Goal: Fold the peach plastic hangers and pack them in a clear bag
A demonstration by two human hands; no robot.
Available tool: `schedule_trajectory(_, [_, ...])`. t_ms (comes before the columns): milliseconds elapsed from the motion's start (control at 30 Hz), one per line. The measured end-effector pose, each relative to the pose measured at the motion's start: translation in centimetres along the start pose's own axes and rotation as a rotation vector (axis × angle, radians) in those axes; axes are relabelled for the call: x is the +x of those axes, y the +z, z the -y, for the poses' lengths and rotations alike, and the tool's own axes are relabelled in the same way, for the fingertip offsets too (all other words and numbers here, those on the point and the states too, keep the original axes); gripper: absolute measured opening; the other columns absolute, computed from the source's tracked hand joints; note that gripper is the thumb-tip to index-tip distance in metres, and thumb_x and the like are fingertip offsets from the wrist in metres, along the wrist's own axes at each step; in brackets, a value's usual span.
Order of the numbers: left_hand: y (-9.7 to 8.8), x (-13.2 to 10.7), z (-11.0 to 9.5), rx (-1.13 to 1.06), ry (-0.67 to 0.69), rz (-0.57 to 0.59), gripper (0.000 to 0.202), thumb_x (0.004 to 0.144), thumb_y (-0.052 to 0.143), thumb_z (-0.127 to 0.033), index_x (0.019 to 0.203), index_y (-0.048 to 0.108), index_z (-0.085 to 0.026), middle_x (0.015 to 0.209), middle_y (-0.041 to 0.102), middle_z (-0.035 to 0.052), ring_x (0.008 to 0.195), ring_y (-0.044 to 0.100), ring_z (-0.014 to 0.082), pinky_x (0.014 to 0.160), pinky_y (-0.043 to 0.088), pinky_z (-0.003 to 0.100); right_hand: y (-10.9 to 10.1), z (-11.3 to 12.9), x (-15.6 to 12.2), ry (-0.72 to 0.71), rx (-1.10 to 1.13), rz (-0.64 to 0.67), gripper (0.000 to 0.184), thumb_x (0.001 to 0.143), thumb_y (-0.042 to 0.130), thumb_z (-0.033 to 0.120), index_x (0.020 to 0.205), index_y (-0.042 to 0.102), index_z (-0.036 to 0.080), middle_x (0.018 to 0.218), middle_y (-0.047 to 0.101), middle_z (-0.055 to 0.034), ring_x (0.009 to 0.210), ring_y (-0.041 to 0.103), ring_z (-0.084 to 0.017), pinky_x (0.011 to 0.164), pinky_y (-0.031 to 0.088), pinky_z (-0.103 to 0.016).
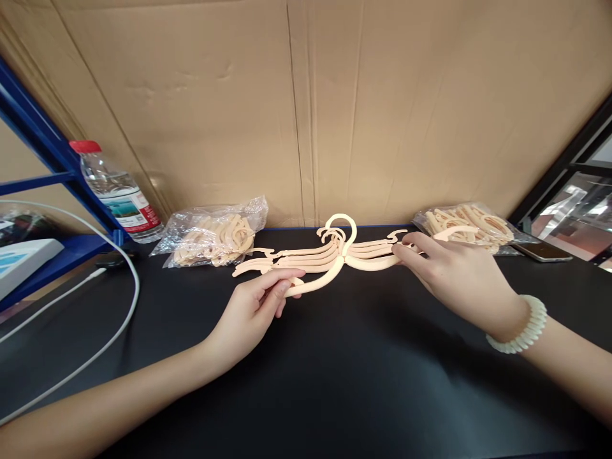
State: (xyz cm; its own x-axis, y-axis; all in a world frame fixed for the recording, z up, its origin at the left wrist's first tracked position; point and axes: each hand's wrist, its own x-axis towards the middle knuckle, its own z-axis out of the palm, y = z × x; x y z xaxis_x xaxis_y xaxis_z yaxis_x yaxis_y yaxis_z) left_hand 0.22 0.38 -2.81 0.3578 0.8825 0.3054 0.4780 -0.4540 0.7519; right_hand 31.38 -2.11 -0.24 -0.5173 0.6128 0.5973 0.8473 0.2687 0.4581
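A cream plastic clothes hanger [321,280] is held up in front of me, its curved hook pointing upward. My left hand [258,299] grips its left arm between thumb and fingers. On the other side my right hand [449,274] has its fingers closed on the right arm, partly covering that end. Directly behind it, several similar hangers [308,260] lie stacked on the black table [335,382], their hooks bunched together in the middle.
Clear plastic bags of cream hanger parts lie at the left [215,233] and right [471,223]. A red-capped water bottle [122,194] leans beside the blue frame. A phone [545,250] rests at right. A white cable [136,287] loops on the left. Cardboard [215,115] stands behind.
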Motion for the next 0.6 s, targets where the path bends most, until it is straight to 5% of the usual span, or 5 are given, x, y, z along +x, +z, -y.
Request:
schedule_trajectory(100, [0.03, -0.08, 0.05, 0.004, 0.01, 0.002, 0.032, 0.097, 0.043, -0.034, 0.116, 0.064, -0.021, 0.057, 0.045, -0.0058, 0.055, 0.048, 0.0106, 0.061, 0.041, 0.022, 0.08, -0.04, -0.02, -0.008, -0.121, 0.02, 0.027, 0.089, 0.044, -0.001, 0.09, 0.066, 0.016, 0.102, 0.067, -0.0085, 0.064, 0.057, -0.017, 0.046, 0.026, -0.028])
schedule_trajectory(267, [-0.06, -0.31, 0.07, 0.031, 0.008, 0.016, 0.032, 0.096, 0.042, -0.035, 0.112, 0.066, -0.02, 0.057, 0.047, -0.0051, 0.054, 0.048, 0.0105, 0.057, 0.039, 0.022, 0.18, -0.11, 0.23, 0.018, 0.035, 0.07, 0.023, 0.095, 0.045, 0.011, 0.103, 0.065, 0.015, 0.13, 0.054, -0.0165, 0.088, 0.062, -0.025, 0.06, 0.047, -0.032])
schedule_trajectory(600, [-0.26, 0.2, -0.51, -0.027, -0.044, -0.072, 0.032, 0.093, 0.044, -0.036, 0.107, 0.065, -0.017, 0.055, 0.049, -0.0046, 0.052, 0.047, 0.0111, 0.055, 0.038, 0.023, 0.28, -0.25, 0.23, 0.08, 0.416, 0.064, 0.027, 0.097, 0.04, 0.02, 0.104, 0.066, 0.018, 0.143, 0.04, -0.018, 0.098, 0.063, -0.03, 0.082, 0.053, -0.048])
